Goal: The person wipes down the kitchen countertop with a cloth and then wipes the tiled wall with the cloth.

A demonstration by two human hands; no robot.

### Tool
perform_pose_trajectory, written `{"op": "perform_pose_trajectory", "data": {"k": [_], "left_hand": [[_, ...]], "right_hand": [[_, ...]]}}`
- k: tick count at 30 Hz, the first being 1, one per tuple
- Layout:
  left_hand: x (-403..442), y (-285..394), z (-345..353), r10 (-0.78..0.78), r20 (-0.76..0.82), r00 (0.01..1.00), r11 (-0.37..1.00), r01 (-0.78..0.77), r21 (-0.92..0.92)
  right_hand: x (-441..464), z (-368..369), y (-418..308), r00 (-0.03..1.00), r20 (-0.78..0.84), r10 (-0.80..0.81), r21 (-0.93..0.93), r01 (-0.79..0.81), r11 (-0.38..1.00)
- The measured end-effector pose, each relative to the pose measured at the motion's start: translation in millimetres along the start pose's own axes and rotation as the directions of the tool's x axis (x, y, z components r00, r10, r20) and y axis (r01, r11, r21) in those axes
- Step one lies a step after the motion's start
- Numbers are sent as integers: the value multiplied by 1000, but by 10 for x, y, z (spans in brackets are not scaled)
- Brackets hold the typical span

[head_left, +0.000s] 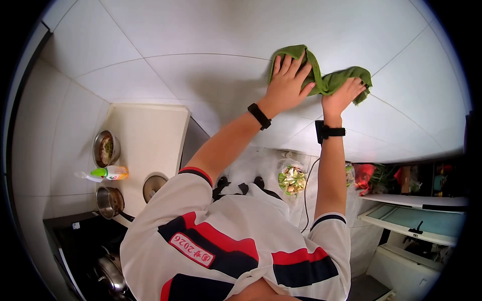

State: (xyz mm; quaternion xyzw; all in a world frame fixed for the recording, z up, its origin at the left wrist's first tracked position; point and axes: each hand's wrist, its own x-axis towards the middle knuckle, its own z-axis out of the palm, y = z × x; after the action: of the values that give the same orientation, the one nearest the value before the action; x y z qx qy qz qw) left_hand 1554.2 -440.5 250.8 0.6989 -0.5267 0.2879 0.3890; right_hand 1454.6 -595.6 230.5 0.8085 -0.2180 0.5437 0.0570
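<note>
A green cloth (311, 75) lies bunched against the white tiled wall (211, 30), with a twist in its middle. My left hand (287, 83) presses flat on the cloth's left part, fingers spread. On the right part of the same cloth rests my right hand (343, 95), its fingers stretched out over the fabric. Each wrist wears a black band, and a thin cable hangs from the right one.
At left, a white counter (145, 130) holds a metal bowl (106, 149), a bottle with a green cap (116, 173) and a pot (109, 202). A stove (80, 236) is below. A bag of food scraps (292, 179) sits on the floor; shelves (411, 200) stand right.
</note>
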Motion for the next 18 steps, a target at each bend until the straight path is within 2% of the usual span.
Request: {"op": "perform_pose_trajectory", "data": {"k": [4, 5, 8, 10, 12, 15, 18], "left_hand": [[-9, -62, -56, 25, 16, 1000, 997, -26, 68], [-21, -131, -90, 35, 54, 998, 998, -37, 47], [-44, -279, -383, -37, -14, 999, 987, 39, 156], [-106, -451, -560, -66, -44, 997, 980, 73, 185], [-207, -609, -716, -101, -35, 994, 971, 106, 214], [-439, -893, -907, -141, -132, 981, 948, 172, 266], [-594, -1082, -1047, -191, -182, 965, 932, 236, 275]], "right_hand": [[41, -102, -21, 996, 20, 87, 83, -88, 993], [48, -67, -71, 994, -43, 96, 123, -90, 988], [101, -2, -315, 997, -32, 72, 248, -62, 967], [95, 141, -618, 999, -50, 8, 199, 2, 980], [183, 168, -996, 1000, 17, -3, 204, -1, 979], [224, 254, -1455, 993, 34, -109, 302, 94, 949], [204, 273, -1869, 957, 201, -208, 383, 119, 916]]}}
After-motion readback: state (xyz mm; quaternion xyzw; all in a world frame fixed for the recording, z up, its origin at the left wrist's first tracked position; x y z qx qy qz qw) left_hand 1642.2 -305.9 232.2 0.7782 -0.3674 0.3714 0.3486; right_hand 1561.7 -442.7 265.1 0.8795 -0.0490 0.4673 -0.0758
